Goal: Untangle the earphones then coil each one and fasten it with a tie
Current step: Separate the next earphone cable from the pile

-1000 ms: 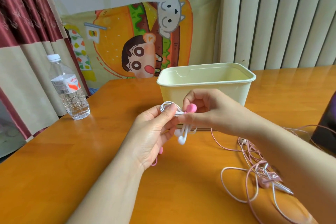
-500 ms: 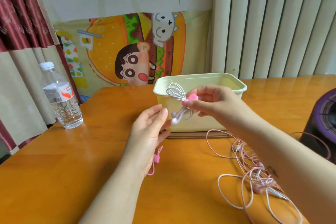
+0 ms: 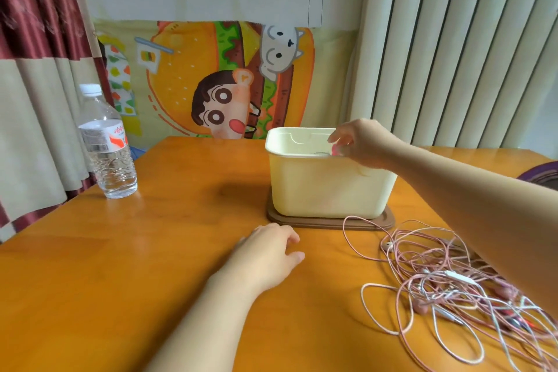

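At four o'clock the tangled earphones [image 3: 453, 273] sprawl on the table [image 3: 151, 251], waiting, I judge, to be sorted. The left hand [image 3: 268, 251] rests palm down at six o'clock, fingers relaxed and holding nothing. Beyond, at one o'clock, the bin [image 3: 326, 187] stands on a brown lid [image 3: 302, 222]. The right hand [image 3: 359, 145] reaches over its rim, wrist dropped, fingers curled about the pink tie [image 3: 335, 149] of a coiled earphone [image 3: 320, 154], probably to stow it; whether gripped or released I cannot tell

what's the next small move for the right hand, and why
Probably release: the right hand hovers over the open cream plastic bin, pinching the pink-tied white earphone coil just inside the rim. The tangled pink and white earphone cables lie on the orange wooden table.
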{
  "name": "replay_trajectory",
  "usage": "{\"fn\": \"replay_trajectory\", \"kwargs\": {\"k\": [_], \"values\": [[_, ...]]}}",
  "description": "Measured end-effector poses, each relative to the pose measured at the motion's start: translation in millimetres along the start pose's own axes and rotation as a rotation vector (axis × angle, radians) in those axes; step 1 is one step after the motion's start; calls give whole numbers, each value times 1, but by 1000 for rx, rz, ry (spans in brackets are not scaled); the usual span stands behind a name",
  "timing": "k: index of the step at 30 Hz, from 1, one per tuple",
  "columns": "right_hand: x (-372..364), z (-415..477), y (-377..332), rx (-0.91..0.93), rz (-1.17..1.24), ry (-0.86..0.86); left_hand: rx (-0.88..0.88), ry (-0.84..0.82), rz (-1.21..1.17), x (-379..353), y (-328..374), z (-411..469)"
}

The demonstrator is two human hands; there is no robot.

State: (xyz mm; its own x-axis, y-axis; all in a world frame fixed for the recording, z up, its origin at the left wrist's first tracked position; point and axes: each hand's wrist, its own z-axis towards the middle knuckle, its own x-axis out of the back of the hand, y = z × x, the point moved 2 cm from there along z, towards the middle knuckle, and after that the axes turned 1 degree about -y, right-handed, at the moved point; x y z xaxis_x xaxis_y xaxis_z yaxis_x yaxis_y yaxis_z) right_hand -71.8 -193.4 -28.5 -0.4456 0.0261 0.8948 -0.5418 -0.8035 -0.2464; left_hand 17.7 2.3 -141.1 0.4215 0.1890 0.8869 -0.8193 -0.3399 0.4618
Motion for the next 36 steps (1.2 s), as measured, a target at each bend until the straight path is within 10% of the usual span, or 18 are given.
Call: {"fn": "replay_trajectory", "kwargs": {"k": [7, 13, 23, 30, 36], "values": [[28, -53, -18, 122, 53, 66, -75, 101, 111, 0, 12, 0], [32, -135, -3, 188, -168, -452, -305, 194, 25, -9, 42, -5], [40, -179, 60, -32, -141, -663, -574, -21, -52, -56, 80, -20], [78, -163, 29, -20, 126, -392, -477, 203, -458, -24, 106, -17], [130, -148, 1, 90, 237, -127, -406, -1, -758, 22, 171, -7]]}}
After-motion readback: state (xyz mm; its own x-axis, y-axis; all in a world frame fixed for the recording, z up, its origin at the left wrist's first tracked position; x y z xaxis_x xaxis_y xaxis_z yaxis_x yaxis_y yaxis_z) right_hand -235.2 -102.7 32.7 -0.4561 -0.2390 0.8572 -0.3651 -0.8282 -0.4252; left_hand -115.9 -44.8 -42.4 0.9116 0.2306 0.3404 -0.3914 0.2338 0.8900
